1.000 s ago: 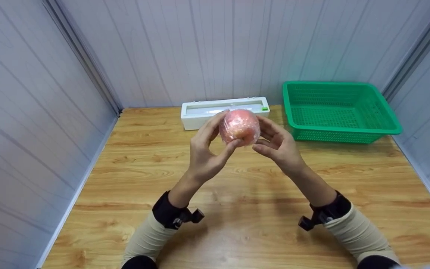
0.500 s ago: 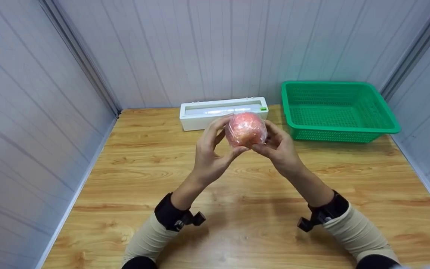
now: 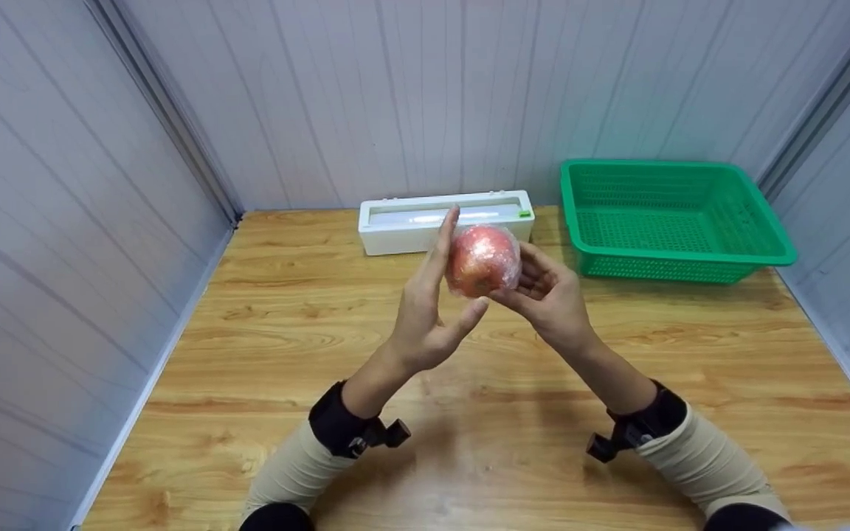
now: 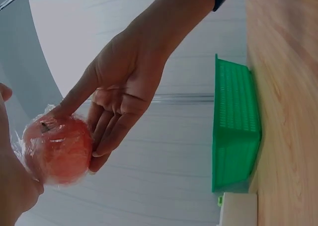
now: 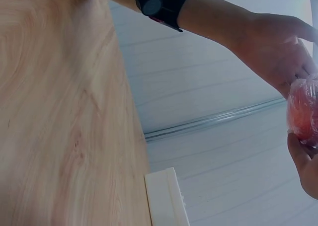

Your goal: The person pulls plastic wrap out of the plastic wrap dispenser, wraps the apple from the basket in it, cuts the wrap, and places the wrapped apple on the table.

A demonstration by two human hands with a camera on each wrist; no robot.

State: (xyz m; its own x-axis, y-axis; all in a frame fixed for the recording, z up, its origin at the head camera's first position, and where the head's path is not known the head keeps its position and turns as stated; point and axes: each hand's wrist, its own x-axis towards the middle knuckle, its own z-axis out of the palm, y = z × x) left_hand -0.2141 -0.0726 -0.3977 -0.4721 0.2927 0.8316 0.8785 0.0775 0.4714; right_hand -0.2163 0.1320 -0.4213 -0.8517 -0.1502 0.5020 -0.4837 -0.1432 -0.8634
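Note:
A red apple (image 3: pixel 484 259) wrapped in clear cling film is held up above the table in the head view. My right hand (image 3: pixel 559 302) grips its right side, thumb below and fingers behind. On the left, my left hand (image 3: pixel 423 318) lies with straight fingers along the film, its thumb lifted away from the fruit. The left wrist view shows the wrapped apple (image 4: pixel 62 149) with its stem and loose film edges, between both hands. Only part of the apple (image 5: pixel 301 109) shows at the right edge of the right wrist view.
Behind the hands stands a white cling film dispenser (image 3: pixel 395 242) with a clear lid and a small green cutter. A green plastic basket (image 3: pixel 683 258) is at the back right. Panelled walls enclose the wooden table (image 3: pixel 285 295) at the back and sides.
The apple has been turned and shifted slightly right and down. My left hand's fingers have straightened and its thumb has come off the apple, while my right hand's thumb has closed onto it.

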